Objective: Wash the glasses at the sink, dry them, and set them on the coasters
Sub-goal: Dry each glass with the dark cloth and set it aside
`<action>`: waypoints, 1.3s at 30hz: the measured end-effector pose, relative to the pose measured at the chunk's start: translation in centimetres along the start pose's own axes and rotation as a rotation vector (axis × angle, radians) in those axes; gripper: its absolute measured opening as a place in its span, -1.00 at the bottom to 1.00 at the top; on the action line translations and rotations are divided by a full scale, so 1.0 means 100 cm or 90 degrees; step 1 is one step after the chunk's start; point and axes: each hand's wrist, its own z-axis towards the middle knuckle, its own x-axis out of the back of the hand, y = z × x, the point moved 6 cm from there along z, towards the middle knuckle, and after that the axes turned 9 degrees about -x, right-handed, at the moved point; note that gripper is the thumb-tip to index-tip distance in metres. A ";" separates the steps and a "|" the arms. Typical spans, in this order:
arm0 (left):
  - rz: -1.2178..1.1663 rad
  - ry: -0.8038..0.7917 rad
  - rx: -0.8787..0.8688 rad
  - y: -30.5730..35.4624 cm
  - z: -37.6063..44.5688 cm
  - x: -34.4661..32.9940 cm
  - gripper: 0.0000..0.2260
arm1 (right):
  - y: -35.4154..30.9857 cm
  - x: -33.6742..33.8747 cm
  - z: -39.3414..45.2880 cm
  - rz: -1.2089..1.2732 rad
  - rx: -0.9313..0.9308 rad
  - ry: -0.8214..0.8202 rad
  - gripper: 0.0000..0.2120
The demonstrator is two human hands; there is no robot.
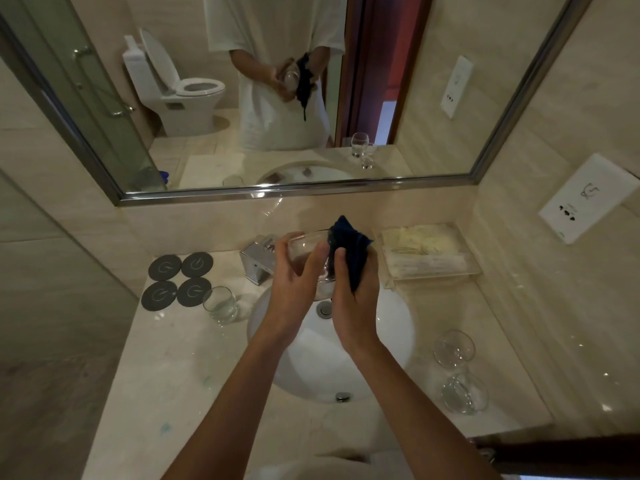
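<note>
Left hand (298,271) gripped the clear glass tumbler (308,258); right hand (349,282) pinched a dark blue cloth (349,244) inside; better to rotate slowly, over the white sink (391,327).

Beige marble desk (180,368): four grey coasters (176,281), tumbler (221,304) beside them, two glasses (459,370) right, clear tray (429,254).

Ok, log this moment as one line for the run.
step: drying | left hand: holds glass over sink | right hand: grips blue cloth | coasters: bare | tumbler beside them
</note>
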 end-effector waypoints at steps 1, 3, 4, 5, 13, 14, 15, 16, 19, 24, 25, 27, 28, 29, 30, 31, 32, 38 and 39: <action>0.011 0.008 -0.006 0.000 -0.001 -0.001 -0.47 | 0.000 0.001 0.000 -0.016 0.015 -0.003 -0.76; 0.031 0.012 -0.015 -0.002 -0.001 -0.005 -0.45 | 0.002 0.005 0.001 -0.013 0.021 -0.006 -0.77; 0.038 0.006 -0.015 -0.003 -0.001 -0.008 -0.44 | 0.003 0.009 0.002 0.005 0.005 0.001 -0.78; 0.049 -0.003 -0.013 -0.005 -0.001 -0.010 -0.41 | 0.007 0.015 0.003 0.033 -0.025 0.015 -0.76; 0.283 -0.182 -0.017 -0.018 0.009 -0.030 -0.28 | 0.037 0.066 0.019 0.031 -0.188 0.098 -0.72; 0.318 -0.214 -0.027 -0.020 0.010 -0.038 -0.30 | 0.038 0.075 0.020 0.010 -0.189 0.102 -0.73; 0.345 -0.247 -0.032 -0.022 0.011 -0.046 -0.30 | 0.040 0.084 0.021 -0.009 -0.193 0.108 -0.74; 0.365 -0.277 -0.040 -0.026 0.011 -0.055 -0.30 | 0.042 0.093 0.022 -0.025 -0.199 0.117 -0.74; 0.415 -0.336 -0.099 -0.040 0.011 -0.085 -0.27 | 0.046 0.120 0.023 -0.072 -0.210 0.156 -0.75; 0.505 -0.428 -0.187 -0.068 0.012 -0.134 -0.20 | 0.050 0.172 0.029 -0.135 -0.230 0.208 -0.79; 0.547 -0.435 -0.208 -0.073 0.013 -0.143 -0.19 | 0.050 0.183 0.031 -0.141 -0.239 0.215 -0.77; 0.623 -0.447 -0.252 -0.082 0.015 -0.160 -0.19 | 0.048 0.204 0.034 -0.144 -0.254 0.231 -0.74; 0.623 -0.455 -0.250 -0.088 0.016 -0.167 -0.19 | 0.046 0.214 0.037 -0.143 -0.261 0.239 -0.73; 0.608 -0.465 -0.240 -0.095 0.017 -0.175 -0.20 | 0.044 0.224 0.039 -0.138 -0.268 0.246 -0.73; 0.595 -0.478 -0.228 -0.103 0.019 -0.182 -0.20 | 0.042 0.233 0.042 -0.132 -0.275 0.254 -0.73; 0.591 -0.490 -0.222 -0.110 0.020 -0.189 -0.20 | 0.041 0.243 0.044 -0.130 -0.281 0.262 -0.72; 0.592 -0.499 -0.219 -0.118 0.023 -0.196 -0.20 | 0.041 0.252 0.048 -0.134 -0.285 0.270 -0.71; 0.610 -0.555 -0.178 -0.169 0.040 -0.234 -0.22 | 0.052 0.295 0.073 -0.153 -0.323 0.309 -0.71; 0.612 -0.561 -0.171 -0.177 0.043 -0.240 -0.23 | 0.054 0.301 0.076 -0.149 -0.330 0.314 -0.71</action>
